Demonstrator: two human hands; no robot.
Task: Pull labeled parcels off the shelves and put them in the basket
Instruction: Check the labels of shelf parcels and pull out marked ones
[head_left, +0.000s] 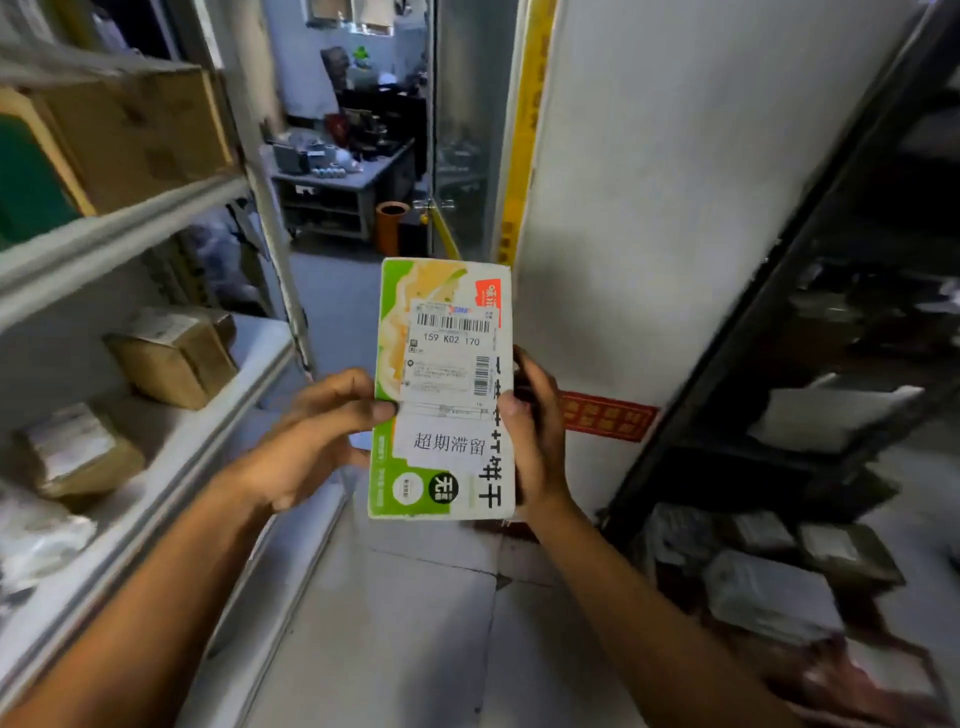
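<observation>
Head view: the labeled parcel (444, 389), a green-and-white printed box bearing a barcode label reading "159 K02 170", was held upright at frame centre, above the floor of the aisle. The left hand (311, 436) gripped its 9 o'clock edge, thumb on the front face. The right hand (535, 431) gripped its 3 o'clock edge. White shelves (171, 447) at 9 o'clock carried brown cardboard boxes (176, 353). A dark rack (727, 364) stood at 3 o'clock. A cluttered bench (337, 176) stood at 12 o'clock.
</observation>
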